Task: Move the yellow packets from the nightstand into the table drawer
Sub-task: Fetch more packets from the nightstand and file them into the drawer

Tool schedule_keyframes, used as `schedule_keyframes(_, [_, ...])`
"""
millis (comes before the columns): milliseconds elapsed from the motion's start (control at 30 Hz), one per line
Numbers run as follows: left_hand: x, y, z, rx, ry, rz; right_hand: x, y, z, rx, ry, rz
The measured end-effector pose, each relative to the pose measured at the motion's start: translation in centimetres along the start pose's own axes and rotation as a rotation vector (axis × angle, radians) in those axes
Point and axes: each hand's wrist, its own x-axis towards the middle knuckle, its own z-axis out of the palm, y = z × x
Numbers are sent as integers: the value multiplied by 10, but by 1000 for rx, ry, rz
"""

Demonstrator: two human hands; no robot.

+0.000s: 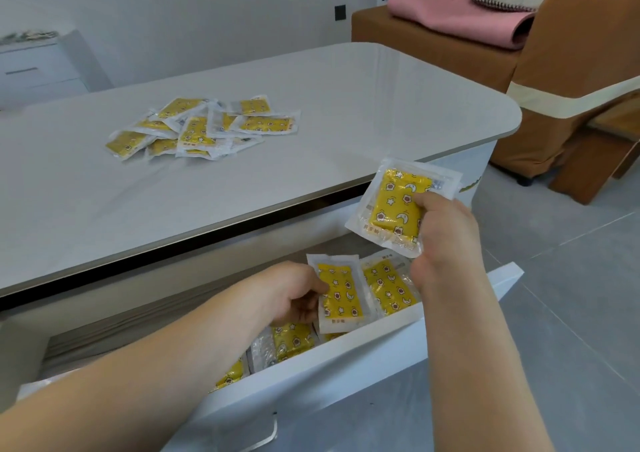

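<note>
The table's white drawer (363, 365) is pulled open toward me. Inside it, my left hand (294, 295) holds a yellow star-patterned packet (341, 295) upright against the drawer's right end. Another packet (388, 285) stands just beyond it, and more packets (291, 340) lie flat on the drawer floor. Above the drawer's right end, my right hand (446, 230) grips a stack of yellow packets (398, 205) in clear wrappers. A loose pile of several yellow packets (204, 127) lies on the grey tabletop (346, 105), far from both hands.
A white nightstand (38, 67) stands at the back left against the wall. A brown sofa (571, 70) with a pink blanket (460, 11) and a grey cushion is at the right. Grey floor tiles (571, 313) run beside the drawer.
</note>
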Motion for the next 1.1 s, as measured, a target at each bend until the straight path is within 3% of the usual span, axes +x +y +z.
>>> schedule_keyframes(267, [-7, -2, 2, 457, 39, 59, -1, 1, 5, -60, -23, 37])
schedule_keyframes(367, [-15, 9, -15, 609, 183, 247, 0, 6, 7, -164, -70, 10])
schedule_keyframes(433, [-23, 18, -35, 474, 215, 393, -2, 10, 10, -222, -118, -6])
schedule_keyframes(500, [-36, 22, -53, 220, 121, 446, -6, 13, 15, -256, -180, 16])
schedule_keyframes(600, [-49, 16, -72, -6, -29, 433, -12, 20, 23, -333, -274, 46])
schedule_keyframes(733, [-50, -1, -82, -226, -166, 381, -21, 34, 39, -476, -275, 39])
schedule_keyframes(933, [-36, -23, -94, -209, -162, 412, -29, 48, 52, -605, -282, 48])
schedule_keyframes(1100, [-27, -28, -106, -79, -4, 377, -31, 53, 49, -736, -236, -4])
